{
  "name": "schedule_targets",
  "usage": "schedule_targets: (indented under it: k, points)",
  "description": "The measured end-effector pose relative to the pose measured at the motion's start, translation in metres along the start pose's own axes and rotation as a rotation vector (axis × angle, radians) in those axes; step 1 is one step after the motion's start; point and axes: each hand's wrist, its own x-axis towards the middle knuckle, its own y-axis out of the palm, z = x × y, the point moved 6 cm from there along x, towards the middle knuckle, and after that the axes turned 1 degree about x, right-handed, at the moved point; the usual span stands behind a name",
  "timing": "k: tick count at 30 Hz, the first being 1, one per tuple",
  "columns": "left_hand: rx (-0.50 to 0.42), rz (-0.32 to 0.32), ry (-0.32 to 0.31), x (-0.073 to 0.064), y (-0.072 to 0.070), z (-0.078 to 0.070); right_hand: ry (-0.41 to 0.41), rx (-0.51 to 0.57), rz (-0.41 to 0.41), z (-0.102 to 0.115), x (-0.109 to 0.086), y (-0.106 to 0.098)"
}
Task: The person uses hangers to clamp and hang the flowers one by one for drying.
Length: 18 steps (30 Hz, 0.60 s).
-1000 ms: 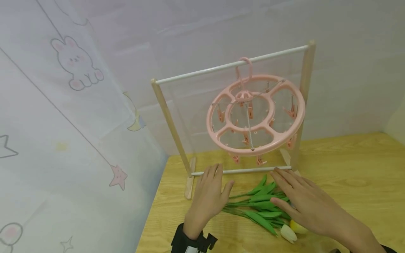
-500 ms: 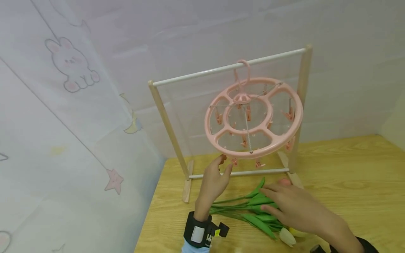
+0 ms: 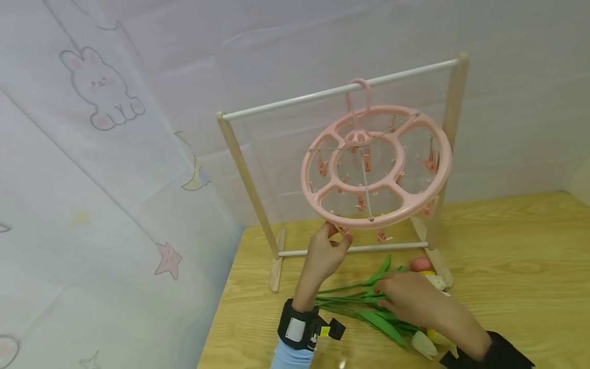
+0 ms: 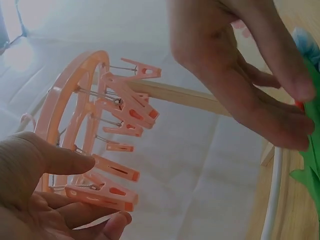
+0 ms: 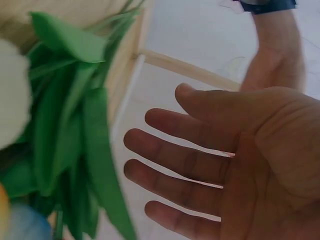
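My left hand (image 3: 326, 253) is at a pink clothespin (image 3: 343, 231) on the front rim of the round pink drying hanger (image 3: 375, 221). In the left wrist view the fingers curl under this clothespin (image 4: 102, 194), with the thumb above it. The hanger hooks over the rack's white top bar. Over a bunch of artificial tulips (image 3: 380, 320) on the table hovers my right hand (image 3: 415, 300), its fingers apart and loosely extended in the right wrist view, holding nothing. Green leaves (image 5: 75, 115) lie beside those fingers. The right hand hides part of the flower heads.
The wooden rack (image 3: 244, 179) with white bars (image 3: 295, 105) stands on the wood-grain table (image 3: 507, 246). Several other clothespins (image 3: 430, 161) dangle around the hanger. White cloth with printed drawings covers the walls behind and to the left.
My left hand has moved up and right from the rack's lower bar to the clothespin, curling its fingers there. My right hand has moved left and down over the tulips.
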Motion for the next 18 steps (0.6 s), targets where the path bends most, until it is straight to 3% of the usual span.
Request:
schedule_targets:
  k: [4, 8, 11, 18]
  points:
    - [-0.013, 0.010, 0.033, 0.001, 0.001, -0.003, 0.053, -0.023, 0.038, -0.008, 0.005, 0.018]
    - [-0.079, 0.033, 0.053, -0.006, -0.005, -0.020, 0.086, -0.045, 0.056, -0.009, 0.008, 0.030]
    - [-0.143, 0.051, 0.017, -0.012, -0.010, -0.032, 0.081, -0.063, 0.037, -0.009, 0.009, 0.035]
    - [-0.237, 0.033, -0.082, -0.014, -0.016, -0.029, 0.054, -0.079, -0.013, -0.010, 0.009, 0.039]
